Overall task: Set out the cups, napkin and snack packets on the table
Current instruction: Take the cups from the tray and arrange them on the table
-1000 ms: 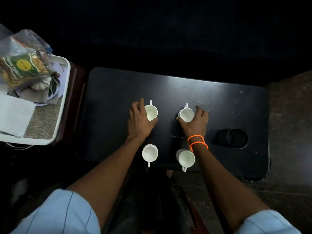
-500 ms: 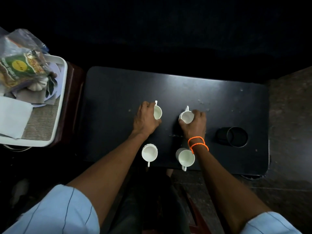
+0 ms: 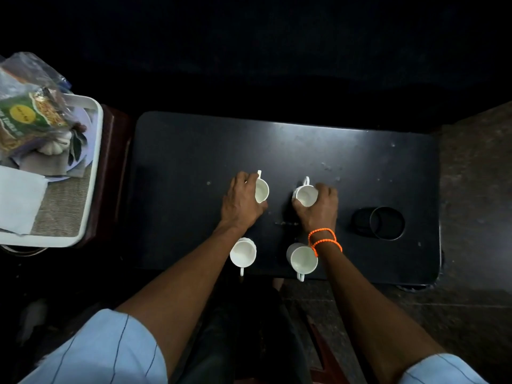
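Several white cups stand on the black table [image 3: 194, 151]. My left hand [image 3: 241, 202] is wrapped around the far left cup [image 3: 261, 189], which tilts to the right. My right hand [image 3: 320, 207] grips the far right cup [image 3: 304, 195], handle pointing away. The near left cup [image 3: 243, 253] and near right cup [image 3: 303, 259] stand upright by the table's front edge, handles toward me. Snack packets [image 3: 27, 117] and a white napkin [image 3: 19, 199] lie in the white tray [image 3: 94, 167] at the left.
A round black holder [image 3: 386, 223] is set in the table at the right. The tray rests on a dark red stand [image 3: 113, 173] beside the table. Stone floor lies to the right. My knees are under the front edge.
Both hands have closed round the two far cups; the left cup has tipped to the right and shifted slightly away from me. The near cups have not moved.
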Motion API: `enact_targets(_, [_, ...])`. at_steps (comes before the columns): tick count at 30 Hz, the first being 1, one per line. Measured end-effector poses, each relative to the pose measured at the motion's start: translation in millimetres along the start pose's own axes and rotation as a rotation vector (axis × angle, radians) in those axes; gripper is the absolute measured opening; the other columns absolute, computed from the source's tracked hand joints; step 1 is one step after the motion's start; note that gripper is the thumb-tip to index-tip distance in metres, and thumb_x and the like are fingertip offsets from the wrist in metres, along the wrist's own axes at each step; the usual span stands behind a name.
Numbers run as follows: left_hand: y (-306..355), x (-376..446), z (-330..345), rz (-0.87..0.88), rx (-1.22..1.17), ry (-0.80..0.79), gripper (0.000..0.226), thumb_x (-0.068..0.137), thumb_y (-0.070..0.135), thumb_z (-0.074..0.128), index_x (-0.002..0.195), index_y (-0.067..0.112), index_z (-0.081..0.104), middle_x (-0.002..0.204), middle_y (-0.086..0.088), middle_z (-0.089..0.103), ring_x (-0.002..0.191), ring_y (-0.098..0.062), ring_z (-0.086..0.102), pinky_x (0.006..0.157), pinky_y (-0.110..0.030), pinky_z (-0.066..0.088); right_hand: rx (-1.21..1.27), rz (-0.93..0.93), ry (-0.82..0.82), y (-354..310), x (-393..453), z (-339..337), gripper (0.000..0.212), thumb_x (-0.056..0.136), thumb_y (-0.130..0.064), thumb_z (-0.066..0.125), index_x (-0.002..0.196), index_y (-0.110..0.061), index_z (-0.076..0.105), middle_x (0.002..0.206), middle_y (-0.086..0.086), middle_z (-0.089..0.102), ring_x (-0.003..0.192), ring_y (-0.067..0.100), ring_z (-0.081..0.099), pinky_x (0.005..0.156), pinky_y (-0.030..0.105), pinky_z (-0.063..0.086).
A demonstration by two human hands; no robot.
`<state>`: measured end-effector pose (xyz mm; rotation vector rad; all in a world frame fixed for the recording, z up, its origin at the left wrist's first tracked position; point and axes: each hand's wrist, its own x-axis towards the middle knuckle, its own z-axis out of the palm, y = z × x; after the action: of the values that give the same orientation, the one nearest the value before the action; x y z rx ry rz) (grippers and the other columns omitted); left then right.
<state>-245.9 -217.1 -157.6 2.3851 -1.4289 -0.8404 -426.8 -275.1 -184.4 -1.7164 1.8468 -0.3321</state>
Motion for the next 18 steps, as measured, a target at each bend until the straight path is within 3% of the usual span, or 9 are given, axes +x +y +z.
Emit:
enact_targets(8, [-0.4, -0.7, 1.6, 0.003, -0.022, 0.01, 0.078, 0.075, 0.027, 0.08, 0.147, 0.021, 0.049, 0.129, -0.008, 0.052, 0.122, -0.029, 0.051, 0.092, -0.045, 0.052, -0.03, -0.002, -0.04, 2.1, -1.1, 0.1, 0.066, 0.062, -0.042, 0.082, 0.115, -0.013, 0.055, 0.119, 0.01, 0.05, 0.11, 0.033, 0.052, 0.082, 0.034, 0.046])
enact_targets(11, [-2.1, -0.1, 3.3, 0.004, -0.034, 0.022, 0.079, 0.074, 0.029, 0.081, 0.146, 0.021, 0.05, 0.128, -0.008, 0.052, 0.121, -0.029, 0.052, 0.091, -0.044, 0.052, -0.099, -0.016, -0.036, -3.3, -0.8, -3.2, 0.073, 0.06, -0.05, 0.081, 0.119, -0.017, 0.053, 0.122, 0.008, 0.05, 0.111, 0.032, 0.052, 0.085, 0.039, 0.051])
enact_targets(15, [-7.9, -0.5, 1.1, 0.012, -0.027, 0.049, 0.082, 0.07, 0.043, 0.083, 0.142, 0.026, 0.05, 0.126, -0.002, 0.053, 0.12, -0.025, 0.053, 0.086, -0.044, 0.054, -0.25, -0.099, 0.086, -22.4, 4.9, -6.8, 0.074, 0.062, -0.06, 0.072, 0.122, -0.021, 0.053, 0.119, 0.007, 0.056, 0.108, 0.03, 0.054, 0.086, 0.041, 0.048])
enact_targets(18, [-17.5, -1.5, -5.7, -0.009, -0.065, 0.115, 0.078, 0.071, 0.055, 0.078, 0.136, 0.022, 0.053, 0.127, -0.002, 0.056, 0.117, -0.026, 0.057, 0.086, -0.042, 0.054, -0.307, -0.206, 0.104, -41.6, 9.0, -4.5, 0.068, 0.068, -0.054, 0.071, 0.125, -0.023, 0.052, 0.122, 0.006, 0.056, 0.113, 0.028, 0.053, 0.092, 0.043, 0.045])
